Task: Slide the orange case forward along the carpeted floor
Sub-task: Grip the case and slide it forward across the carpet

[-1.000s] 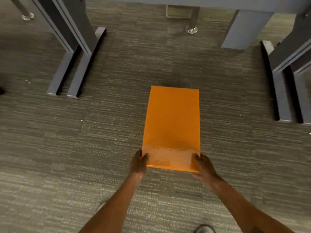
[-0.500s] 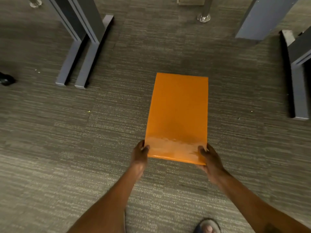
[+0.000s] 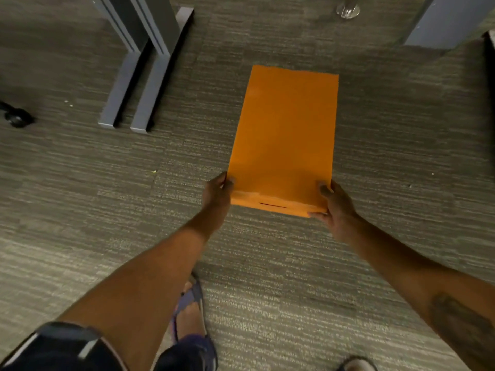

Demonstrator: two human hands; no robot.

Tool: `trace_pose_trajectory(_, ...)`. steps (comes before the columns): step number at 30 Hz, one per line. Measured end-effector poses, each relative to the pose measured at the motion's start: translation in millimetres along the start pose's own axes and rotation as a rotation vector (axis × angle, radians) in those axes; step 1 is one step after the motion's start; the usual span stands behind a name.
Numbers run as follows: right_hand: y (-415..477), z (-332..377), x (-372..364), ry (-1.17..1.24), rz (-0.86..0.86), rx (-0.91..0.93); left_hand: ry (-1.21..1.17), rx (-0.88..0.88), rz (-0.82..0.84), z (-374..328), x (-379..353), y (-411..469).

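Observation:
A tall orange case (image 3: 284, 135) stands on the grey striped carpet (image 3: 80, 210) in the middle of the view, its long side running away from me. Its near end face shows a thin dark slot. My left hand (image 3: 217, 195) grips the near left corner, thumb on top. At the near right corner my right hand (image 3: 334, 207) holds on, thumb on the top face and fingers under the near edge. Both arms are stretched out forward.
Two grey desk feet (image 3: 139, 76) lie on the carpet to the far left of the case. A chrome post base (image 3: 347, 9) and a grey panel leg (image 3: 444, 22) stand beyond it. A black castor (image 3: 17, 117) is at the left edge. My sandalled feet (image 3: 191, 311) are below.
The case has moved forward over the carpet toward the desk legs with both hands still on its near corners. I have stepped after it; my feet and the near end face now show.

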State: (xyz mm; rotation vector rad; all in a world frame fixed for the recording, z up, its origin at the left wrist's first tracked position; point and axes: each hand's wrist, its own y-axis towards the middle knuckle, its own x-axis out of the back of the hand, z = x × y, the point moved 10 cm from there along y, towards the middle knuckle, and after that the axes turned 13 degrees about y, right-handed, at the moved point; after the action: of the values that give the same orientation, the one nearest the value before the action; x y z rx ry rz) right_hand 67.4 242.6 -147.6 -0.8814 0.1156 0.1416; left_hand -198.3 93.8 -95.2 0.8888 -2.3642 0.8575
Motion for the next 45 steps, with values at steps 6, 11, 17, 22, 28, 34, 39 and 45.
trace_pose_trajectory(6, 44.0, 17.8, -47.3, -0.039, -0.026, 0.057, -0.034, -0.035, -0.061, -1.0, 13.1, 71.3)
trace_pose_trajectory(11, 79.5, 35.8, -80.4, -0.053, -0.019, 0.089, -0.009, -0.027, -0.058, 1.6, 14.3, 121.9)
trace_pose_trajectory(17, 96.6, 45.0, -95.5, -0.067, -0.024, 0.095, 0.01, -0.004, -0.049, 4.2, 13.5, 149.2)
trace_pose_trajectory(22, 100.7, 44.7, -99.7, -0.06, -0.022, 0.096, 0.026, -0.002, -0.052, 1.6, 12.6, 154.6)
trace_pose_trajectory(28, 99.5, 49.1, -104.2, -0.09, -0.007, 0.15, 0.042, -0.032, -0.07, -0.2, 14.0, 161.6)
trace_pose_trajectory(34, 98.6, 48.1, -116.6, -0.08, 0.006, 0.153, -0.03, -0.034, -0.043, 3.6, 19.3, 174.1)
trace_pose_trajectory(39, 97.8, 46.5, -119.6, -0.13, -0.01, 0.162, 0.013, -0.04, -0.047, 3.6, 21.0, 176.0)
trace_pose_trajectory(45, 93.8, 61.1, -122.1, -0.412, -0.062, 0.34, 0.368, -0.114, -0.07, -10.1, 22.3, 172.9)
